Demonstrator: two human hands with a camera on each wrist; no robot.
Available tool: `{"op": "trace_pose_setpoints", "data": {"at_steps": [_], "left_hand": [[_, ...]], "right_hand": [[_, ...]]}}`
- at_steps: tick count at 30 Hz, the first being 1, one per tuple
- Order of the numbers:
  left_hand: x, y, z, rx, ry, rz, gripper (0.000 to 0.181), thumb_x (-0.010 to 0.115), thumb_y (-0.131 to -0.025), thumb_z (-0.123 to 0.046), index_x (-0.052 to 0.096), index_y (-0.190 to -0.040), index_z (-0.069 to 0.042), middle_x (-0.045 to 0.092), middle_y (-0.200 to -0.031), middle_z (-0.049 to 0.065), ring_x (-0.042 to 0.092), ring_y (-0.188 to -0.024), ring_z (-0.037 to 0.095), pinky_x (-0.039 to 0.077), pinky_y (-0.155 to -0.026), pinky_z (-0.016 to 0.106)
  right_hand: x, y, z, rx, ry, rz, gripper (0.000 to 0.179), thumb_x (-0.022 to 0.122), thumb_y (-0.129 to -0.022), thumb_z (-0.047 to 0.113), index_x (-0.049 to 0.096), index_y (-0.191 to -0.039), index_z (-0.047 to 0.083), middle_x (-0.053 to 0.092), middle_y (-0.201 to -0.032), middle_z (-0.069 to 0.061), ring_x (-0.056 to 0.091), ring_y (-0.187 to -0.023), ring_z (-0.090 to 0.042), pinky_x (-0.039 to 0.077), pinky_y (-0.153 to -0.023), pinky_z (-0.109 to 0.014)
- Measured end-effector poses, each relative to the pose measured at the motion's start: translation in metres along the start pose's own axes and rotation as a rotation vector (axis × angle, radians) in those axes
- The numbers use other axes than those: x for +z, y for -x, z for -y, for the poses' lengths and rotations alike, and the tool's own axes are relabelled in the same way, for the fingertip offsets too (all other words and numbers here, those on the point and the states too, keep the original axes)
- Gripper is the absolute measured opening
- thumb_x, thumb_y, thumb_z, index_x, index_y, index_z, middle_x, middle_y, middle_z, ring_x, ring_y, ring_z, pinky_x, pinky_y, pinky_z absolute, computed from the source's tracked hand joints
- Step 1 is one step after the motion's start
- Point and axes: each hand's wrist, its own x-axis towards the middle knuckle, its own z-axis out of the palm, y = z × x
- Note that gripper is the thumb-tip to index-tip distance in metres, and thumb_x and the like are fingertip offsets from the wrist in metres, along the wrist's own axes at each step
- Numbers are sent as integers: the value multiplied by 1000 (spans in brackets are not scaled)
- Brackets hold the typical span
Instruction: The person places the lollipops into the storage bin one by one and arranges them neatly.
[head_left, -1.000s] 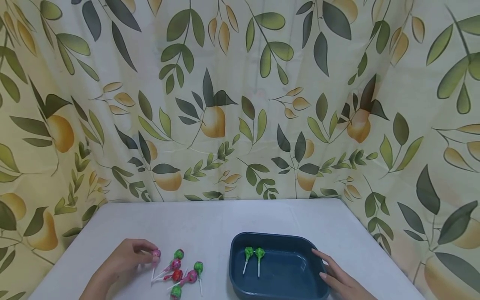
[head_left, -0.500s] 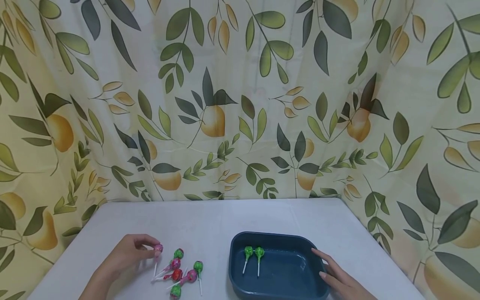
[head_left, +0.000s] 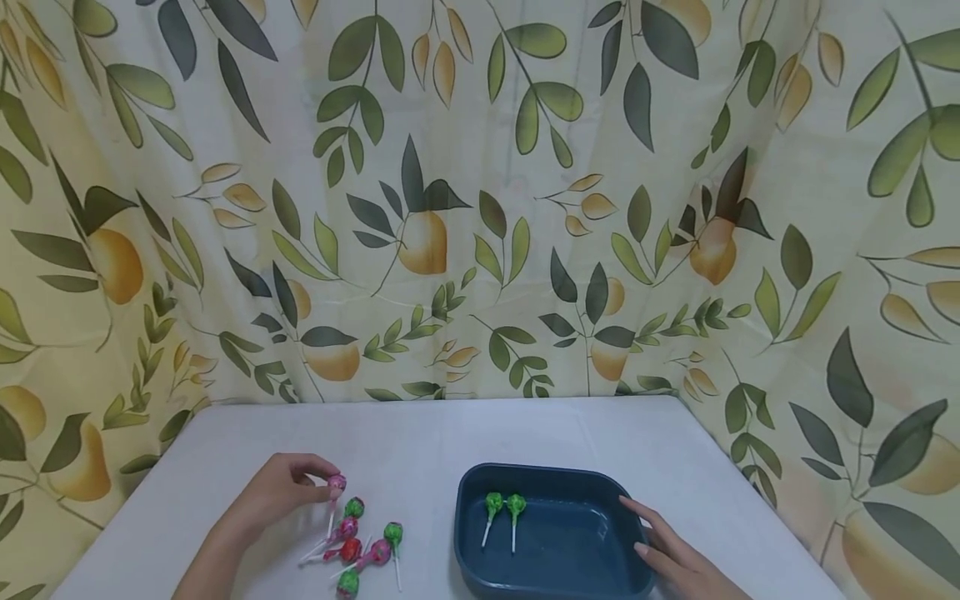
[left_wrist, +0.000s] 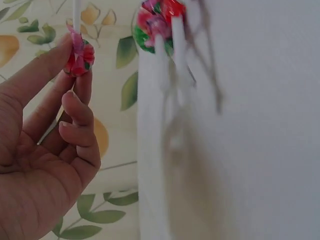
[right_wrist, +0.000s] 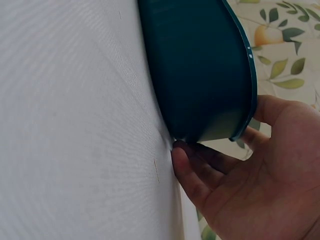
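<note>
My left hand (head_left: 273, 496) pinches a pink-wrapped lollipop (head_left: 337, 482) by its head between thumb and fingertips, its white stick pointing down. The left wrist view shows the same lollipop (left_wrist: 82, 59) at the fingertips, other fingers loosely bent. Just below lie several lollipops on the table, among them a red one (head_left: 349, 549), a pink one (head_left: 380, 551) and a green one (head_left: 393, 533). My right hand (head_left: 678, 558) touches the right side of a dark blue tray (head_left: 570, 537), thumb at the rim, fingers against the outer wall. Two green lollipops (head_left: 516, 505) lie inside it, towards the left.
A white-covered table (head_left: 420, 433) carries everything, with the tray right of the loose lollipops. Behind it and at both sides hangs a curtain (head_left: 465, 333) printed with leaves and fruit.
My left hand has lifted the pink lollipop and moved it up and to the right, above the loose ones. The right hand and the tray have stayed in place.
</note>
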Motion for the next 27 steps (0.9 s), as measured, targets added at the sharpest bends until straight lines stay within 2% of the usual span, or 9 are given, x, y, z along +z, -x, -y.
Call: {"op": "trace_pose_setpoints", "data": {"at_steps": [7,15,27], "left_hand": [[8,-6,-16,41,59,56,22,88,-83,-15,79,-104,-11,74,-97,2,61,-84,22,52,-74,36],[24,-18,-39,83,88,82,22,89,-83,-20,80,-102,-14,73,-97,0,60,-83,23,51,-73,38],[43,-27,-67,125,102,75,21,91,-81,-25,81,-99,-17,72,-98,-1,59,-82,23,47,-71,37]], "right_hand": [[1,0,2,17,28,-11,67,46,-112,34,14,-164,7,5,-164,-37,13,-143,-66,28,-103,-78],[0,1,3,28,33,-13,66,45,-112,35,15,-164,8,5,-164,-36,13,-143,-66,28,-103,-78],[0,3,3,-21,64,-3,65,45,-112,32,15,-164,6,6,-164,-36,15,-143,-65,30,-104,-75]]}}
